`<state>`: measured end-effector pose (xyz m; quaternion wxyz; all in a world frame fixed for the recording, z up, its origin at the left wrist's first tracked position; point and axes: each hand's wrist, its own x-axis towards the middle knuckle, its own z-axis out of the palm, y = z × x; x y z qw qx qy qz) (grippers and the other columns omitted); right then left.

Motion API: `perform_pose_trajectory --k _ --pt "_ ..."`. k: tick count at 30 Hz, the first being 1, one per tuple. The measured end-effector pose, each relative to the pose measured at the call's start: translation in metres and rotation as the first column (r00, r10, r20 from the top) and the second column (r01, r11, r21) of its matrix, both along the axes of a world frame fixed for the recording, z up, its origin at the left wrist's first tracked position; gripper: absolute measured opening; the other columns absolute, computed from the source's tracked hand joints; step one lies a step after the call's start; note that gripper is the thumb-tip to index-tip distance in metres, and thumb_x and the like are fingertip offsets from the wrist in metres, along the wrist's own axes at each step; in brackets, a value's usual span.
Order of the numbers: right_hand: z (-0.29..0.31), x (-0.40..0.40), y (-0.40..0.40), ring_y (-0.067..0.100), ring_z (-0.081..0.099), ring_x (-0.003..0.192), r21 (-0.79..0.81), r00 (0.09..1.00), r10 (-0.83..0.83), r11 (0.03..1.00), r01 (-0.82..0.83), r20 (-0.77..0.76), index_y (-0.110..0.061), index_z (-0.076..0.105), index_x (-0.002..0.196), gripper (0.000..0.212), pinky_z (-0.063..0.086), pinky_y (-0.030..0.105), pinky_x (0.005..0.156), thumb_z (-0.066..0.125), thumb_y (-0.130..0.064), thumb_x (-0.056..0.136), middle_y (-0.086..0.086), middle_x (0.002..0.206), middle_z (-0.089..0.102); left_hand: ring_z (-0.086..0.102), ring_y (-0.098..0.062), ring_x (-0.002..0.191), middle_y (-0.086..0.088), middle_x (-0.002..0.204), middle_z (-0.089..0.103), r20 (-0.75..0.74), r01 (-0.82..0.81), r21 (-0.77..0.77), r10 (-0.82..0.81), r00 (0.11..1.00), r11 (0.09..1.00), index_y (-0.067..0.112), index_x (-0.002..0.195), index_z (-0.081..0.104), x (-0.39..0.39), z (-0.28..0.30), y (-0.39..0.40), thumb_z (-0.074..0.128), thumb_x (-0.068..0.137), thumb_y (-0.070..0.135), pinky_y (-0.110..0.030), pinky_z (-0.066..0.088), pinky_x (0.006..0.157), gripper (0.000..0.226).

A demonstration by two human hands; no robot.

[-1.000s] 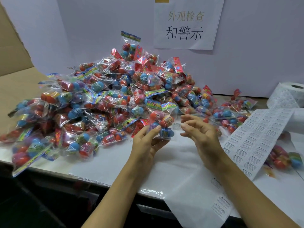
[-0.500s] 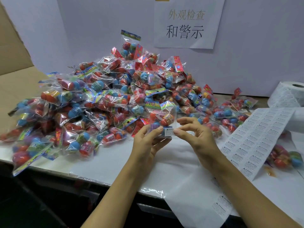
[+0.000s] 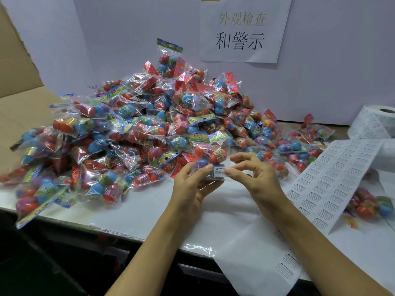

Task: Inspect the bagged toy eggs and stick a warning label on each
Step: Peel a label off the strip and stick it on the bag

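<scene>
Along the left and centre of the white-topped worktable (image 3: 132, 212) lies a large heap of clear cellophane bags of coloured plastic toy eggs (image 3: 136, 129), reaching nearly to the front edge. Left hand (image 3: 192, 189) grips one clear bag of red and blue eggs (image 3: 210, 155) from below, fingers curled round it. Right hand (image 3: 256, 178) pinches the small white warning label (image 3: 219, 170) against the bag's lower face. Recommended: press flat from one end to avoid creases, keeping print legible. Bare table directly before the hands offers working room. Further right, the white sheet of printed warning labels (image 3: 333, 180) overhangs the table edge beside its roll (image 3: 372, 122).
</scene>
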<state>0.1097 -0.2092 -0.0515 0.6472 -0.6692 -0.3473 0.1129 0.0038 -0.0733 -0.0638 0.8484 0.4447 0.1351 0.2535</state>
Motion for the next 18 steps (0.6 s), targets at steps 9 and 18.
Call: perform_pose_trajectory --k 9,18 --pt "0.0012 -0.0019 0.0007 -0.008 0.061 0.101 -0.001 1.0 -0.015 1.0 0.015 0.015 -0.02 0.078 0.075 0.008 0.045 0.003 0.074 0.079 -0.02 0.082 -0.005 0.115 0.062 0.074 -0.035 0.096 -0.023 0.104 0.074 0.05 -0.012 0.029 0.01 0.999 1.0 0.0 0.117 0.063 0.0004 -0.001 -0.0016 0.083 0.072 0.006 -0.036 0.061 0.08 0.05" --pt "-0.0012 -0.0016 0.0035 -0.001 0.062 0.102 -0.021 0.996 -0.061 0.998 0.062 0.068 -0.021 0.077 0.075 0.008 0.051 0.016 0.077 0.08 -0.022 0.082 -0.007 0.112 0.062 0.074 -0.035 0.094 -0.024 0.104 0.074 0.062 -0.057 0.059 0.053 0.997 0.997 -0.002 0.118 0.062 0.0011 -0.0028 -0.0011 0.082 0.07 0.007 -0.035 0.061 0.079 0.054"
